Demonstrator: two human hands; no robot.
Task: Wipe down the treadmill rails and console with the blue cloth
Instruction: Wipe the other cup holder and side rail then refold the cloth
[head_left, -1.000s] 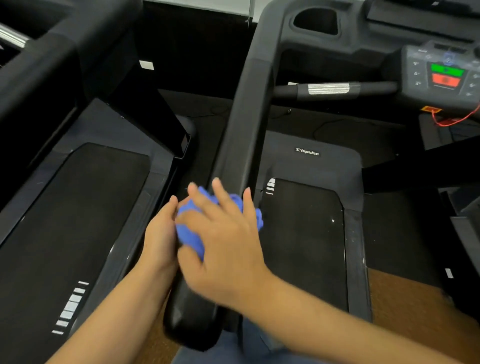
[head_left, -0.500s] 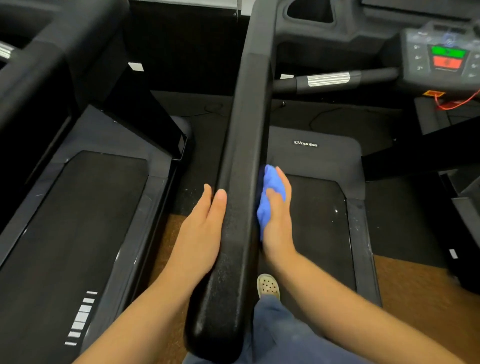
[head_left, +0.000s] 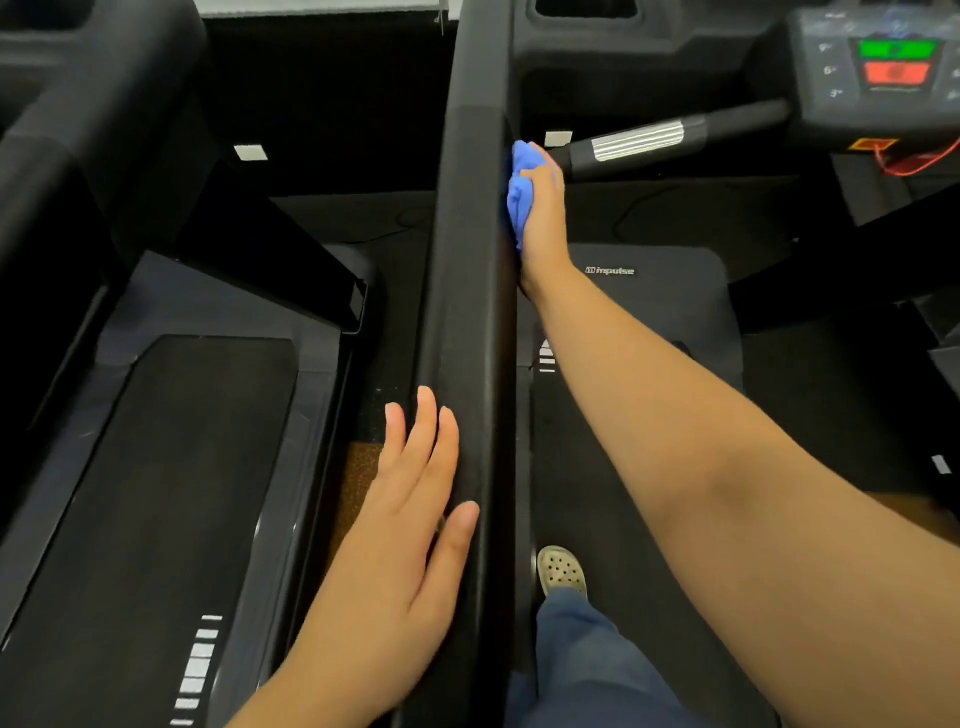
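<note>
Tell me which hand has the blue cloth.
The right hand, pressing the blue cloth against the rail; the left hand lies flat and bare on it.

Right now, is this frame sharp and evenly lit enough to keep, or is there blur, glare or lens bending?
Head view: console smeared by motion blur, digits barely legible; blue cloth and right hand slightly soft, left hand sharper; dim light swallows detail in the black surfaces, faint sheen along the rail; wide-angle splay at the edges.
</note>
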